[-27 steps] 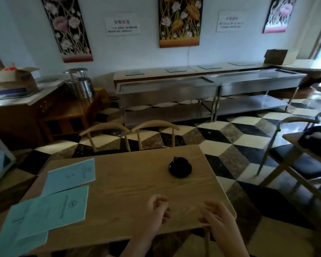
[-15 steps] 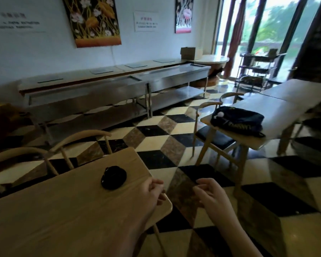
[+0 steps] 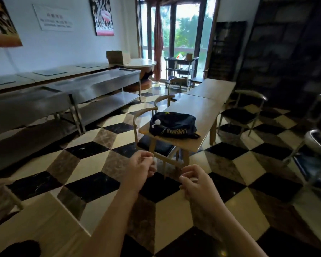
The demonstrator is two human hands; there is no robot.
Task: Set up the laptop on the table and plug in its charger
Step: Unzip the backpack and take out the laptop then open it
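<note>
A dark blue bag (image 3: 172, 125) with yellow lettering and a white pompom lies on the near end of a long wooden table (image 3: 208, 108) ahead of me. No laptop or charger shows. My left hand (image 3: 139, 168) and my right hand (image 3: 195, 179) hang in front of me over the floor, fingers loosely curled, holding nothing. The corner of the wooden table (image 3: 50, 219) that I stood at lies at the lower left, with a black round object (image 3: 19, 248) on it.
A wooden chair (image 3: 146, 127) with a dark seat stands at the bag table's near left, more chairs (image 3: 243, 112) to its right. Steel counters (image 3: 93, 84) line the left wall. A trolley (image 3: 180, 71) stands by the glass doors. The floor is chequered tile.
My view has swung right, from the table with blue papers to the table with the dark bag. Both hands stayed in front of me, holding nothing.
</note>
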